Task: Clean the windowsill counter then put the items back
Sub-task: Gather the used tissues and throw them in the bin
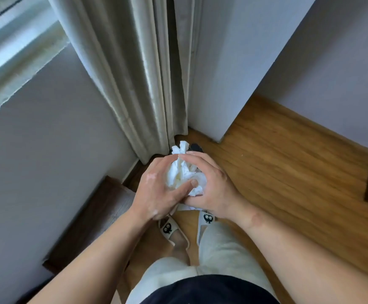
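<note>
A crumpled white tissue (182, 172) is held between both of my hands in front of me, above the floor. My left hand (154, 189) cups it from the left, its thumb pressing into the wad. My right hand (209, 189) wraps it from the right with curled fingers. A tuft of the tissue sticks up past the fingertips. The windowsill counter (14, 62) shows at the upper left, pale and blurred, with no items visible on the part in view.
A beige curtain (135, 73) hangs down to the floor in the corner. A white wall lies to the left and a white cabinet side (233, 73) to the right. Wooden floor (288, 161) spreads right. A dark wooden piece (95, 216) lies at the lower left. My slippers (170, 229) stand below.
</note>
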The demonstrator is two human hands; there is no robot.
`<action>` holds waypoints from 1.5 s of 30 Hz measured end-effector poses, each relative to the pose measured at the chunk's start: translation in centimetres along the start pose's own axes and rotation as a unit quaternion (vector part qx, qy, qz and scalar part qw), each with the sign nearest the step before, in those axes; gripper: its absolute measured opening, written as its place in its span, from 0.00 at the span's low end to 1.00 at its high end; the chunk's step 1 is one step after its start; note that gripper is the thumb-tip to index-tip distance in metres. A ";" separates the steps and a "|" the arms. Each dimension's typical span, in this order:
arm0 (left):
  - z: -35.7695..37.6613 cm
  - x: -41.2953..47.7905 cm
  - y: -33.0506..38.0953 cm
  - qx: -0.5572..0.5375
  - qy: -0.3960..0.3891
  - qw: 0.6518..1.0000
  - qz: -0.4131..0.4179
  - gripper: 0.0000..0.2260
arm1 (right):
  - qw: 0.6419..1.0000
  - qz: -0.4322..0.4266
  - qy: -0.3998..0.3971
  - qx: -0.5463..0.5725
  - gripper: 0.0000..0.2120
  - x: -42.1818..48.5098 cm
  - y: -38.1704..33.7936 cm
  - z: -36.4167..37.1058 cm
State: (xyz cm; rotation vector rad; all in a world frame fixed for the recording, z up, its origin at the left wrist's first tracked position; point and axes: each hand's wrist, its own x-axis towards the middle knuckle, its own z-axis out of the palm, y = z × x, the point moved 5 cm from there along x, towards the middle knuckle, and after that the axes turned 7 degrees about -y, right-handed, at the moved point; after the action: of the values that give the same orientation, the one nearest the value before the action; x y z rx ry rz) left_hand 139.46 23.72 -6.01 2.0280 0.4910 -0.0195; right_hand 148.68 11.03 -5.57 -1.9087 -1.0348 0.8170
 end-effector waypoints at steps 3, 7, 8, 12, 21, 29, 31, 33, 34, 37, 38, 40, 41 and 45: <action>0.8 2.0 -0.7 -0.005 -0.015 1.000 -0.008 0.30 | 1.000 0.012 0.004 0.015 0.41 1.2 1.6 -0.5; 2.6 5.3 -2.2 0.000 -0.036 0.999 -0.021 0.32 | 0.999 0.028 0.009 0.023 0.40 2.8 4.9 -1.2; 3.2 6.2 -2.7 -0.003 -0.042 0.999 -0.028 0.32 | 0.999 0.035 0.008 0.027 0.41 3.3 6.1 -1.4; 6.1 10.6 -5.6 -0.014 -0.059 0.997 -0.054 0.32 | 0.998 0.055 0.006 0.037 0.41 5.9 11.5 -1.9; 12.9 20.8 -14.2 -0.008 -0.063 0.992 -0.110 0.37 | 0.996 0.080 -0.017 0.045 0.40 12.8 24.8 -2.0; 20.2 28.3 -23.6 0.011 -0.076 0.981 -0.178 0.33 | 0.993 0.091 -0.059 0.035 0.38 17.9 37.8 0.3; 22.1 29.8 -26.4 0.017 -0.076 0.978 -0.191 0.31 | 0.993 0.093 -0.066 0.031 0.38 19.0 41.2 1.3; 24.0 31.1 -29.1 0.019 -0.083 0.974 -0.208 0.32 | 0.992 0.098 -0.077 0.029 0.38 20.0 44.6 2.3; 24.9 31.6 -30.5 0.020 -0.085 0.972 -0.220 0.32 | 0.991 0.100 -0.084 0.029 0.38 20.5 46.1 2.9; 27.1 32.8 -34.1 0.024 -0.068 0.967 -0.243 0.30 | 0.990 0.093 -0.106 0.025 0.38 22.0 50.1 4.8; 27.6 33.2 -35.1 0.028 -0.057 0.967 -0.246 0.29 | 0.989 0.091 -0.113 0.022 0.39 22.4 51.4 5.5; 28.7 33.9 -37.4 0.034 -0.033 0.966 -0.255 0.28 | 0.988 0.091 -0.124 0.014 0.40 23.2 53.7 6.8; 29.2 34.2 -38.5 0.035 -0.020 0.965 -0.258 0.27 | 0.987 0.091 -0.129 0.009 0.40 23.5 54.9 7.4; 30.8 35.2 -41.8 0.049 0.016 0.964 -0.262 0.28 | 0.984 0.094 -0.147 -0.029 0.42 24.0 58.7 9.3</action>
State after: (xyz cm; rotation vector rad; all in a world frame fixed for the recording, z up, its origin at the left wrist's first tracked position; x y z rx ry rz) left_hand 163.06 26.50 -64.12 1.9395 1.0538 -0.3377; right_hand 173.20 14.84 -64.72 -1.9977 -1.0708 1.2183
